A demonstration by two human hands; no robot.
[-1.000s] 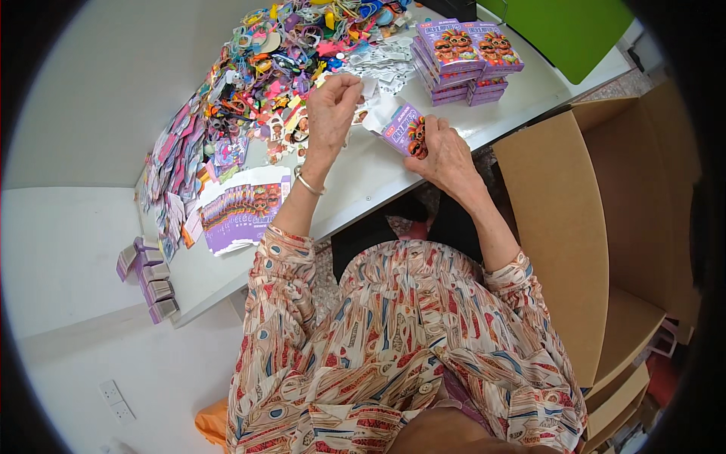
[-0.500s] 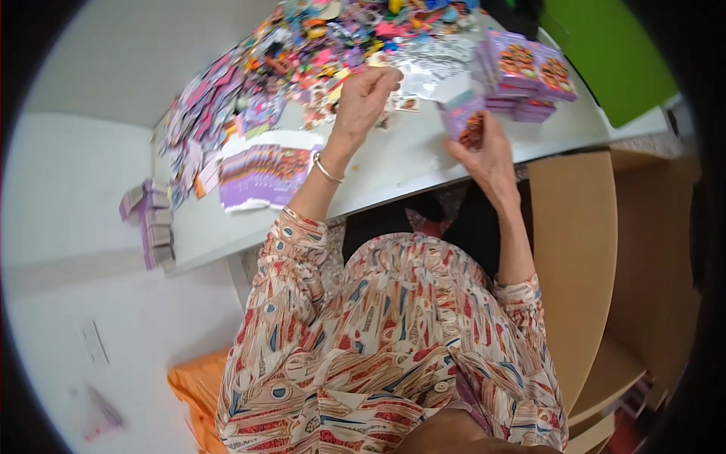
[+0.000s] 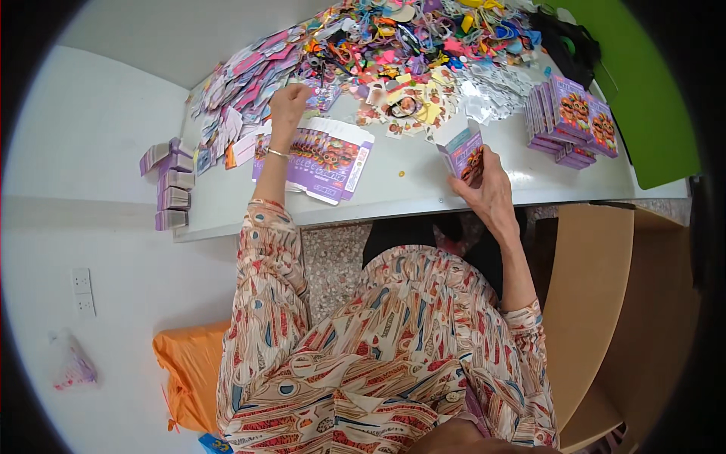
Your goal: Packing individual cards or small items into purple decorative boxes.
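Observation:
In my right hand [image 3: 490, 189] is a small purple cardboard box [image 3: 463, 155], held upright with its flaps standing open at the top. My thumb is on its near side and the fingers wrap its right side. My left hand [image 3: 290, 110] is closed with curled fingers above the left of the table, near the pile of printed cards [image 3: 249, 83]. Whatever it may hold is hidden. Below that hand a fan of flat, unfolded purple cartons [image 3: 321, 163] lies on the table.
Purple boxes [image 3: 571, 113] are stacked at the right, beside a green panel [image 3: 628, 91]. Colourful trinkets [image 3: 408, 38], cut-out stickers [image 3: 423, 102] and clear packets [image 3: 491, 94] cover the back of the white table [image 3: 393, 189]. An open cardboard carton [image 3: 594, 280] stands at my right; card bundles [image 3: 175, 185] sit at the left edge.
My left hand has moved left, from over the middle stickers toward the card pile. The right hand still grips the box, at about the same place. The whole view has shifted slightly.

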